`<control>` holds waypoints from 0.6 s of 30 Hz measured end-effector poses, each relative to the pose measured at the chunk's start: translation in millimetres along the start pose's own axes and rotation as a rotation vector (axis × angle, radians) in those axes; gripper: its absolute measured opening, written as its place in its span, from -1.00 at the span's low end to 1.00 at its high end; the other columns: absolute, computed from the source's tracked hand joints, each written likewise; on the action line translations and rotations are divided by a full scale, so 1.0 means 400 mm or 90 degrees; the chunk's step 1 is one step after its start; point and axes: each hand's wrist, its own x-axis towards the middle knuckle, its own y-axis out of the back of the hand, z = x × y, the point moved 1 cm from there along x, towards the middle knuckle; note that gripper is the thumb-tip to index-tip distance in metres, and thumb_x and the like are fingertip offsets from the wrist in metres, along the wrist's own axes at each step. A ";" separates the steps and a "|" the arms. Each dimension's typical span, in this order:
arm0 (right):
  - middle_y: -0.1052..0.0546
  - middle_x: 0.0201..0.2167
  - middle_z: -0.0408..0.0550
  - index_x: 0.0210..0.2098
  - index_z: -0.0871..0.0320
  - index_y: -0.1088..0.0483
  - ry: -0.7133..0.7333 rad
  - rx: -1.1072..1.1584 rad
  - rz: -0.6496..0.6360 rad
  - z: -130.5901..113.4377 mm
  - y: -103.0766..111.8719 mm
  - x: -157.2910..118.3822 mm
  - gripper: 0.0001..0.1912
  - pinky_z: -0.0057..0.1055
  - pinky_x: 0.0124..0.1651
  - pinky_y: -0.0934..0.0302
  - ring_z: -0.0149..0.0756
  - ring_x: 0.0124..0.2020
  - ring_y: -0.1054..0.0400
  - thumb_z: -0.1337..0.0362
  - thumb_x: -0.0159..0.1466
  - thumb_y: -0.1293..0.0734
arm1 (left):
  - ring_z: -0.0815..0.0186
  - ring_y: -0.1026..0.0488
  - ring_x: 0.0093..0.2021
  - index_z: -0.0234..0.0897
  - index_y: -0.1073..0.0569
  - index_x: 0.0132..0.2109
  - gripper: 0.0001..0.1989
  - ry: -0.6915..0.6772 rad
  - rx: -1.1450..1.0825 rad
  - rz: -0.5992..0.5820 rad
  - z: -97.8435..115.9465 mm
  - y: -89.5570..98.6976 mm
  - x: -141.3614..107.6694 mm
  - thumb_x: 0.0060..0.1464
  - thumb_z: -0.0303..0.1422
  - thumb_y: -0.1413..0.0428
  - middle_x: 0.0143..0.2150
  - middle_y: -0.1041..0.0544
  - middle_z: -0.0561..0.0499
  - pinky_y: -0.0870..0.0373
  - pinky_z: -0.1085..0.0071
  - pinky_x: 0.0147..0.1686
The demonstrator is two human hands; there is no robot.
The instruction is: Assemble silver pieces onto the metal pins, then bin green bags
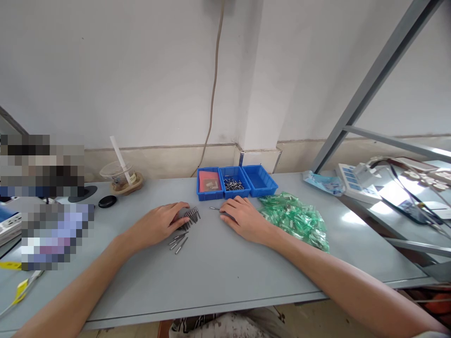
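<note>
Left hand (162,223) rested, fingers (181,205) apart around metal pins (192,214), seemingly corralling them; right hand (247,218) lay by another pin (214,208), grip unclear.

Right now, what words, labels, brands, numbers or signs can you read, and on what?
None legible.
Clear cup: small label, too small to read.
Light-blue packet: any print too blurred to read.
Yellow tag: any marking too small to read.
Green plastic bag: no text can be made out.
Metal pins: any marking too small to read.
</note>
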 end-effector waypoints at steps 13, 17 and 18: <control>-0.56 -0.02 0.06 0.03 0.11 -0.49 -0.003 0.006 -0.015 -0.004 0.008 0.000 -0.68 -0.16 0.05 -0.20 -0.12 -0.04 -0.32 0.14 0.58 -0.15 | 0.13 -0.53 -0.33 -0.05 -0.42 0.11 -0.58 0.063 0.018 -0.021 -0.011 0.022 -0.010 0.43 0.07 0.11 -0.29 -0.58 0.01 -0.30 0.31 -0.34; -0.57 -0.01 0.05 0.03 0.11 -0.50 -0.004 0.007 -0.012 -0.006 0.012 0.001 -0.68 -0.16 0.06 -0.20 -0.13 -0.04 -0.31 0.15 0.58 -0.15 | 0.12 -0.56 -0.27 -0.05 -0.43 0.07 -0.59 0.038 0.000 -0.021 -0.023 0.026 -0.017 0.49 -0.03 0.23 -0.22 -0.61 -0.02 -0.31 0.30 -0.31; -0.57 -0.01 0.05 0.03 0.11 -0.50 -0.002 0.007 -0.011 -0.005 0.011 0.001 -0.68 -0.16 0.06 -0.20 -0.13 -0.03 -0.31 0.16 0.58 -0.15 | 0.12 -0.56 -0.26 -0.05 -0.43 0.07 -0.59 0.045 -0.002 -0.028 -0.027 0.029 -0.019 0.49 -0.03 0.23 -0.22 -0.61 -0.03 -0.31 0.30 -0.30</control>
